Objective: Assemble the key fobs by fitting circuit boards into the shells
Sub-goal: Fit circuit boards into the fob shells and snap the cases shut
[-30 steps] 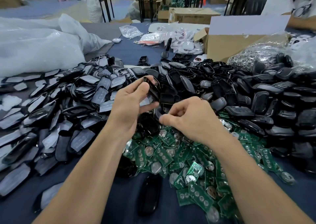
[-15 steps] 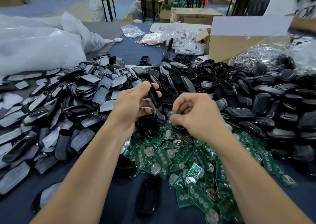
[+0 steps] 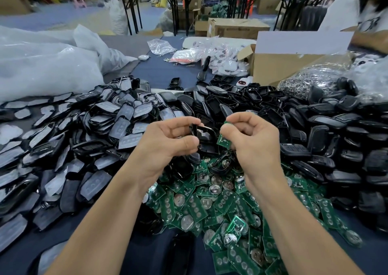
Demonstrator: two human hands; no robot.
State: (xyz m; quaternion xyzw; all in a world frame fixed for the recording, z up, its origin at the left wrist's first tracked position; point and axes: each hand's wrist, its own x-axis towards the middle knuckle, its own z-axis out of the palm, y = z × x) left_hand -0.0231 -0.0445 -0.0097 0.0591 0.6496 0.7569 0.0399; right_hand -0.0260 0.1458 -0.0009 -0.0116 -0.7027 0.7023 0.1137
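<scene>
Left hand (image 3: 168, 143): curled round a black shell (image 3: 203, 135), which is gripped between thumb and fingers.
Right hand (image 3: 257, 140): curled, with a green circuit board (image 3: 223, 140) pinched by its upper end.
Shell and board: held just beside each other above the heaps; whether they touch cannot be told.
Loose boards (image 3: 210, 201): heaped near, at the centre.
Spare shells (image 3: 315, 127): piled to the right.
Cardboard box (image 3: 279, 68): set far right.

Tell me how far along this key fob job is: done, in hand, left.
Done: unclear; closed black fobs heaped at right may be finished. In hand: left hand holds an open shell, right hand pinches a circuit board beside it, not yet seated. Left: a large pile of loose boards and empty shells to fit.
</scene>
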